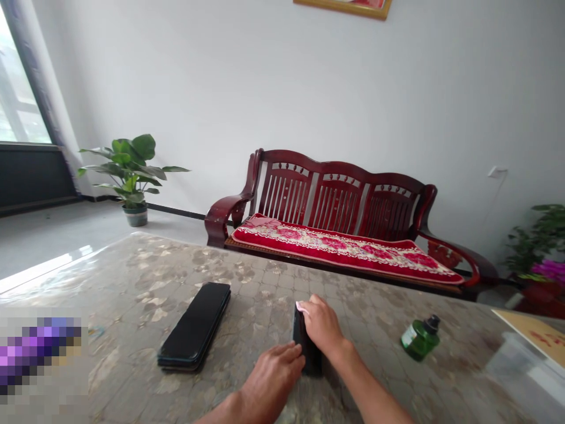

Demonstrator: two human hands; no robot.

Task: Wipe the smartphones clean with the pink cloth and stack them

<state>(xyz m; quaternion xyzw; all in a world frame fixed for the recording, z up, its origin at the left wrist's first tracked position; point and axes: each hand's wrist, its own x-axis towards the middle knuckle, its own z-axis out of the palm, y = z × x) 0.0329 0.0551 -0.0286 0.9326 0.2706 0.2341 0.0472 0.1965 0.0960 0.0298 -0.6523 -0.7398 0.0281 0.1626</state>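
Note:
A dark, slim phone (313, 360) stands tilted on its edge on the table, between my two hands. My left hand (276, 377) grips it from the left near its closer end, fingers bent against its side. My right hand (321, 323) is closed over the far end, pinching a small pale cloth (302, 306) against the phone. Much of the phone is hidden behind my fingers. To the left lies a stack of black phones (196, 324), screen up, apart from both hands.
A green bottle (419, 340) with a black cap stands at the right. Beyond it are a clear plastic box (514, 359) and a tan printed sheet (536, 330). A patterned cover lies over the table (132, 335). Behind is a red wooden bench (339, 194); a blurred purple patch covers the lower left.

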